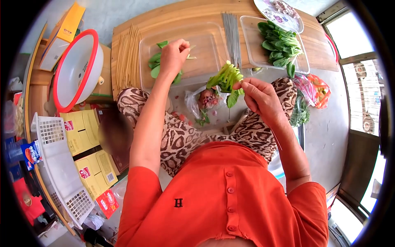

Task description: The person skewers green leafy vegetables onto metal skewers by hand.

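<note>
My right hand (260, 96) is closed on a skewer threaded with a bunch of pale green leaf stems (226, 78), held over the table's near edge. My left hand (175, 55) is over the left clear tray (205, 35), its fingers pinched at a small pale stem. Loose green leaves (155, 66) lie in that tray beside and under my left wrist. More leafy greens (282, 45) are piled in the right clear tray (251, 29).
Wooden skewers (127, 57) lie left of the tray, and metal skewers (231, 37) between the trays. A patterned plate (279, 14) sits at the back right. A red-rimmed basin (78, 70), boxes (88, 131) and a white rack (61, 160) stand left; bags (314, 90) lie right.
</note>
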Demonstrator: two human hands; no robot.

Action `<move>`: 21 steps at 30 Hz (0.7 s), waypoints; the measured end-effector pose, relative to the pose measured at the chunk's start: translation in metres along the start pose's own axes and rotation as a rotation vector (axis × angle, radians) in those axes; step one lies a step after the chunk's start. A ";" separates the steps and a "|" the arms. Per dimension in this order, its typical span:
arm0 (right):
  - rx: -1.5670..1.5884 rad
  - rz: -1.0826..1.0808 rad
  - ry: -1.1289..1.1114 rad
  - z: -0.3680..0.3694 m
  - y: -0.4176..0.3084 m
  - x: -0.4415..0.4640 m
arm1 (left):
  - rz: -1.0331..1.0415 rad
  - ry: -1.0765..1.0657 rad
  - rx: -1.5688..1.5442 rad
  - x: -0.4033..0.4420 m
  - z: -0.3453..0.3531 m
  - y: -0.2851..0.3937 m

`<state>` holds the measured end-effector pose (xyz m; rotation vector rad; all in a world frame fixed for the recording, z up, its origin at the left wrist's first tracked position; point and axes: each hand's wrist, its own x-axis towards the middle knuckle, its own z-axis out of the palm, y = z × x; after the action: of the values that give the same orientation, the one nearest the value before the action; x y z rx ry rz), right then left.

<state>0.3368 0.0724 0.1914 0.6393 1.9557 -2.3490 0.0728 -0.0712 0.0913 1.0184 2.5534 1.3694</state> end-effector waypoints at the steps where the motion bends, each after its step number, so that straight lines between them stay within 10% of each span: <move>1: 0.000 -0.002 -0.001 0.004 -0.002 0.000 | 0.001 0.002 0.001 -0.004 -0.009 0.019; 7: -0.051 -0.039 -0.048 0.025 -0.020 0.005 | -0.150 0.127 -0.572 -0.030 -0.034 0.075; 21: -0.063 -0.065 -0.084 0.034 -0.024 0.000 | -0.106 0.146 -0.737 -0.050 -0.034 0.095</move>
<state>0.3200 0.0452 0.2183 0.4724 2.0348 -2.2996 0.1491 -0.0878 0.1728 0.6457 1.8489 2.1523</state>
